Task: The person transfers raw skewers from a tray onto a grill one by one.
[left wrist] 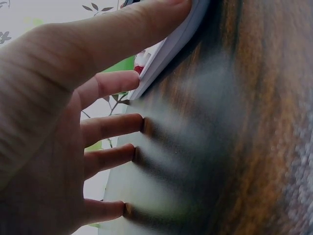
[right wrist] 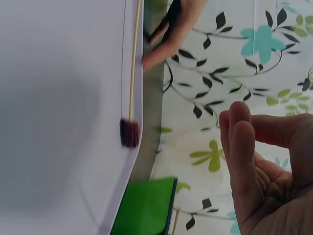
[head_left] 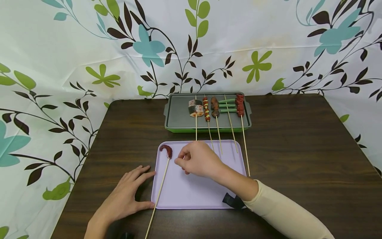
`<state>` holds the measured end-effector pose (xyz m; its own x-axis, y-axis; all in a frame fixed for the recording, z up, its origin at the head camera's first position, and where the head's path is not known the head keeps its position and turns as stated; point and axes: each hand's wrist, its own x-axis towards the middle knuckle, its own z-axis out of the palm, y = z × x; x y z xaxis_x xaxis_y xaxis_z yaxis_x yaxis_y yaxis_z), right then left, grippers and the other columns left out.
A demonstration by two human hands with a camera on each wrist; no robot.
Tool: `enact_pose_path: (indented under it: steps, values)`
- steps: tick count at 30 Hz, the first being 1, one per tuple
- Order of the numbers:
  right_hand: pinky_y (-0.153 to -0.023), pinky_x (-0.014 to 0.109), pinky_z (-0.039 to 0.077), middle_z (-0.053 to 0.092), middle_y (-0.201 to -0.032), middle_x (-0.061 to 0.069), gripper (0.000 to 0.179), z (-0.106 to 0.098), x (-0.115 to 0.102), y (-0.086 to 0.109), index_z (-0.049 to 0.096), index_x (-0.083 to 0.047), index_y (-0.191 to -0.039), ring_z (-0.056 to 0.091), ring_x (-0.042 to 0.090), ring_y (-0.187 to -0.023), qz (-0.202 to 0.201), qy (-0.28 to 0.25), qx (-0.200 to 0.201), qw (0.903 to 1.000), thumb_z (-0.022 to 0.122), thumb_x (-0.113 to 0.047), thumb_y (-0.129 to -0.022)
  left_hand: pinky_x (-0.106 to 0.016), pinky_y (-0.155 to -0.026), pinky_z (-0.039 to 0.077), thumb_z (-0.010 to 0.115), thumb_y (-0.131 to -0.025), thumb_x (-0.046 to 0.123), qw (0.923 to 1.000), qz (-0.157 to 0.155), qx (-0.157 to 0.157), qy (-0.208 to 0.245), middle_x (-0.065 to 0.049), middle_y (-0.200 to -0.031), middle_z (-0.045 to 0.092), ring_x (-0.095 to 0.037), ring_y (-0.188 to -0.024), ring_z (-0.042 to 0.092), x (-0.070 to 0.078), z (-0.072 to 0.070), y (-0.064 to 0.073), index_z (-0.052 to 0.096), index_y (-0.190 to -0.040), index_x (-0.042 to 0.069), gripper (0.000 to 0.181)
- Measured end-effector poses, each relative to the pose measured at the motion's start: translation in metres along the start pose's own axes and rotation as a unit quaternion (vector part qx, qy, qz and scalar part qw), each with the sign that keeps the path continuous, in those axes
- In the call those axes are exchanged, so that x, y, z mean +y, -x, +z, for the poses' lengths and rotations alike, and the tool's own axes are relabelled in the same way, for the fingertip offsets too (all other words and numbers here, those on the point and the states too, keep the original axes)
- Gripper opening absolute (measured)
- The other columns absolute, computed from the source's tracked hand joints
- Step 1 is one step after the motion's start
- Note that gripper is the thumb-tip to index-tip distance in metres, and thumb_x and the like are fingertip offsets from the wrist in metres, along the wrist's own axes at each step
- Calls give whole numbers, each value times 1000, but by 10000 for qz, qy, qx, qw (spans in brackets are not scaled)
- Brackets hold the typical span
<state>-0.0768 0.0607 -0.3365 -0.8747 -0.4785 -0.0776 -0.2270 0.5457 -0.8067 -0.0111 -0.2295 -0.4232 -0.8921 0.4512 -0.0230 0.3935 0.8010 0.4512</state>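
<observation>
A skewer with a curled dark-red tentacle piece (head_left: 167, 151) lies on the lilac tray (head_left: 197, 196), its stick reaching past the near edge. My left hand (head_left: 126, 192) has spread fingers; its thumb and index finger touch the tray's left edge beside the stick. Above the tray is my right hand (head_left: 200, 158), right of the tentacle, with thumb and fingertips close together and nothing visible between them. The right wrist view shows the tentacle piece (right wrist: 129, 133) apart from these fingertips.
Behind the tray stands a grey-topped green grill (head_left: 179, 114). On it lie several skewers: fish-like chunks (head_left: 196, 108), red and yellow pieces (head_left: 206, 109), brown pieces (head_left: 215, 108), green stalks (head_left: 227, 111) and red chunks (head_left: 240, 106). Their sticks extend toward the tray. A patterned cloth (head_left: 209, 49) hangs behind.
</observation>
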Motion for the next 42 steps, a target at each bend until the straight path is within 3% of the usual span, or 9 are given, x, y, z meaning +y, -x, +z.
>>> enact_pose_path:
  steps: [12, 16, 24, 31, 42]
  values:
    - [-44, 19, 35, 53, -46, -20, 19, 42, 0, 1, 71, -17, -68, 52, -2, -43, -333, 223, -533, 9978, 73, -20, -87, -70, -103, 24, 78, -64, 70, 10000, 53, 17, 2, -4, -150, 42, -36, -139, 33, -1, 0, 1, 50, -143, 31, 92]
    - [-44, 18, 34, 51, -43, -19, 25, 55, 3, -2, 71, -16, -63, 49, -1, -43, -274, 360, -639, 9969, 73, -22, -87, -70, -104, 24, 79, -64, 69, 10000, 48, 18, -6, -4, -150, 42, -35, -139, 33, -1, 0, 1, 50, -143, 31, 92]
    - [-44, 18, 37, 52, -40, -17, 32, 78, 13, -6, 68, -19, -56, 49, -1, -39, 143, 403, -917, 9949, 71, -26, -87, -70, -104, 24, 79, -64, 68, 10000, 62, 18, 37, -4, -150, 41, -36, -139, 33, 0, 0, 1, 50, -143, 31, 92]
    - [-40, 21, 38, 57, -43, -10, 31, 91, 18, -9, 68, -19, -58, 56, 4, -39, 645, -109, -1151, 9912, 73, -28, -87, -70, -104, 24, 78, -65, 69, 10000, 77, 37, 17, -3, -151, 40, -35, -140, 32, -1, 0, 1, 49, -143, 31, 92]
    - [-37, 20, 34, 59, -44, -7, 39, 102, 19, -12, 68, -17, -54, 58, 8, -40, 746, -253, -1371, 9874, 71, -32, -89, -70, -104, 23, 81, -64, 66, 9999, 71, 22, 90, -3, -151, 40, -35, -140, 30, -2, 1, 2, 49, -143, 32, 92]
